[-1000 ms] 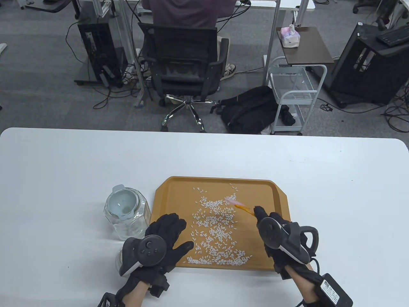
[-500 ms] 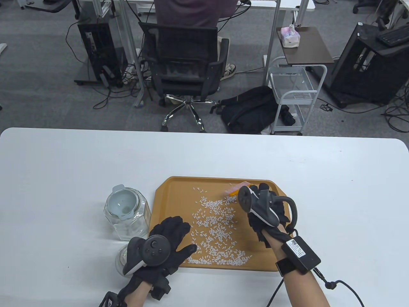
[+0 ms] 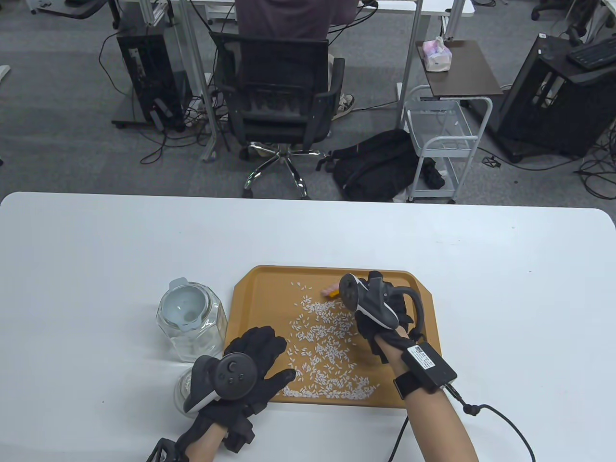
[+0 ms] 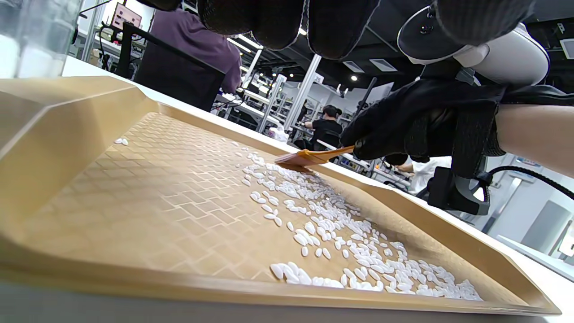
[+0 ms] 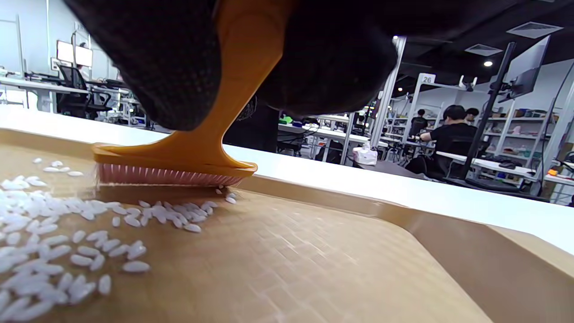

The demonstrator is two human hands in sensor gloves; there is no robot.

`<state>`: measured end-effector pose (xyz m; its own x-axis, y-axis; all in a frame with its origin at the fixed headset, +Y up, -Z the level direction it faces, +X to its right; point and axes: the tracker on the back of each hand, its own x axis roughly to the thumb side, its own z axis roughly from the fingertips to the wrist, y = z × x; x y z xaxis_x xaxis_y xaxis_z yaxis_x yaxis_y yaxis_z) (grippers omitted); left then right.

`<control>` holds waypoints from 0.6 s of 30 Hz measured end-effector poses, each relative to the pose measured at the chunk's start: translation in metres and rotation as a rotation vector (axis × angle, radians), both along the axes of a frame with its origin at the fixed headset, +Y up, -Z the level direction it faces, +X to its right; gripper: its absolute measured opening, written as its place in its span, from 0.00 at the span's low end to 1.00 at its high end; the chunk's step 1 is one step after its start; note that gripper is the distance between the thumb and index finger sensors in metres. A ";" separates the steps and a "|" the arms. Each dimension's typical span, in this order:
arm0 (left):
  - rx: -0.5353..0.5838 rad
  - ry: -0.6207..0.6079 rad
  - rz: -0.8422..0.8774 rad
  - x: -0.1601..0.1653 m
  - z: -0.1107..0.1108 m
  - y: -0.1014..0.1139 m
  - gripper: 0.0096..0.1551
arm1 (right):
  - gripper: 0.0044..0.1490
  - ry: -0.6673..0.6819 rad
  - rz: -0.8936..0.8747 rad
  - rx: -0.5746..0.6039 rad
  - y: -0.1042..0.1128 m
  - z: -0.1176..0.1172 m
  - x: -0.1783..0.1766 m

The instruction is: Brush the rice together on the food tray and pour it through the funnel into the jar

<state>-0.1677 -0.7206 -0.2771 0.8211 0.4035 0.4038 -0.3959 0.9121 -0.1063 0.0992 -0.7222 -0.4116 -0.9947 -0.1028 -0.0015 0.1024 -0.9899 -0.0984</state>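
Observation:
White rice [image 3: 327, 349] [image 4: 332, 229] [image 5: 54, 233] lies scattered over the middle and near side of an orange-brown tray [image 3: 255, 288] [image 4: 67, 148] [image 5: 403, 251]. My right hand [image 3: 373, 308] [image 4: 403, 125] grips an orange brush [image 3: 331, 291] [image 4: 309, 158] [image 5: 179, 163] with pink bristles, held low over the tray's far side at the edge of the rice. My left hand [image 3: 255, 358] lies flat, fingers spread, on the tray's near left corner. A glass jar [image 3: 191, 323] with a pale funnel [image 3: 183, 305] in its mouth stands left of the tray.
A small glass lid or dish [image 3: 185, 385] lies under my left wrist beside the jar. The white table [image 3: 96, 250] stretches wide around the tray. Beyond its far edge are an office chair [image 3: 279, 96] with a seated person, a black backpack [image 3: 375, 166] and a white cart [image 3: 440, 144].
My right hand carried the brush from the tray's near right up to its far side, then leftward toward the far rice. The left hand stayed on the tray corner.

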 end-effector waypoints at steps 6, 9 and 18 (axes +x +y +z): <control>-0.006 -0.004 -0.005 0.001 0.000 -0.001 0.43 | 0.30 0.110 0.080 0.028 0.010 0.029 -0.001; -0.010 -0.003 -0.003 0.000 0.000 -0.001 0.43 | 0.29 0.185 0.126 0.028 0.016 0.053 -0.004; -0.012 0.015 0.029 -0.005 0.000 0.001 0.43 | 0.28 0.327 0.097 -0.087 0.033 0.131 -0.011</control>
<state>-0.1729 -0.7196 -0.2768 0.8148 0.4321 0.3865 -0.4239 0.8989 -0.1112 0.0885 -0.6889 -0.2811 -0.9268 -0.1824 0.3282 0.1731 -0.9832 -0.0574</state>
